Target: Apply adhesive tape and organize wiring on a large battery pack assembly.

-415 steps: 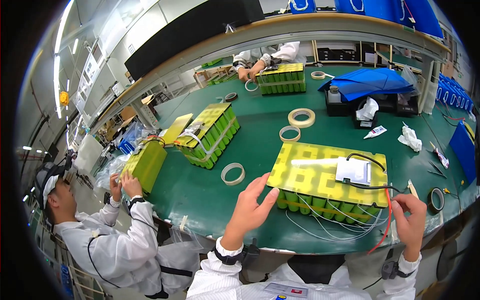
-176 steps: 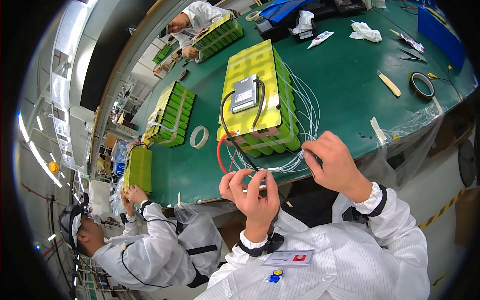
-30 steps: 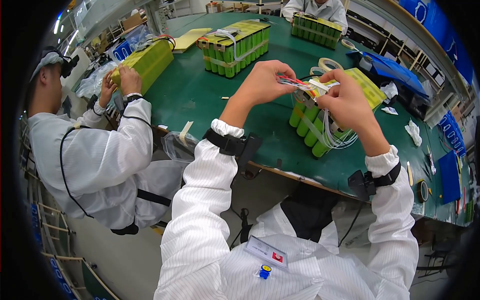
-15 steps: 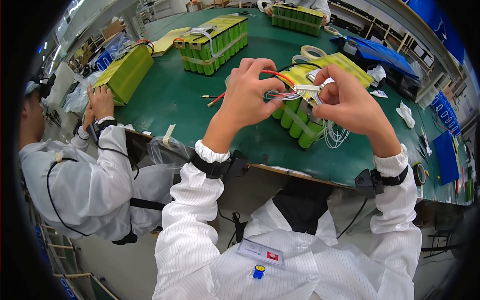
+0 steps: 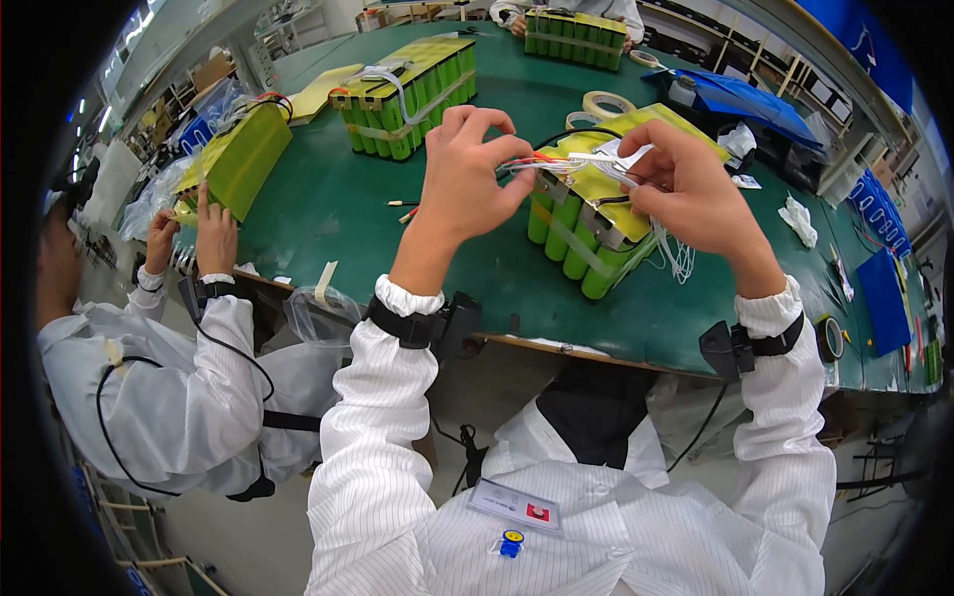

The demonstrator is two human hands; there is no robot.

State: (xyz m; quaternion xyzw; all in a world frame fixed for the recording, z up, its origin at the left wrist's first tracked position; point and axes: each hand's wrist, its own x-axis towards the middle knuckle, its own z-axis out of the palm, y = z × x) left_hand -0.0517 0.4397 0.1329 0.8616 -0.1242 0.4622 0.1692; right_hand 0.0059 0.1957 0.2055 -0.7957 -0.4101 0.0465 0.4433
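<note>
A battery pack of green cylindrical cells [image 5: 563,221] with a yellow top sheet [image 5: 686,131] stands on the table in front of me. Above its near-left end, my left hand [image 5: 465,179] pinches a bundle of thin white wires [image 5: 556,168] with some red among them, between thumb and forefinger. My right hand [image 5: 693,187] is closed on the other end of the bundle, its fingertips partly hiding the wires. A flat white strip [image 5: 594,157] lies along the bundle between my hands. Loose white wires [image 5: 678,254] hang down the pack's side below my right hand.
A second green pack [image 5: 409,111] stands at the far left. Left of me, a co-worker's hands [image 5: 216,230] work at a yellow-wrapped pack [image 5: 241,164]. Another person holds a pack [image 5: 573,42] at the back. Tape rolls [image 5: 608,103] and a blue sheet [image 5: 747,107] lie beyond my pack.
The wire bundle between my hands has come down closer to the pack top, and the red cable no longer arches above it. The co-worker's hands have moved down along the wrapped pack.
</note>
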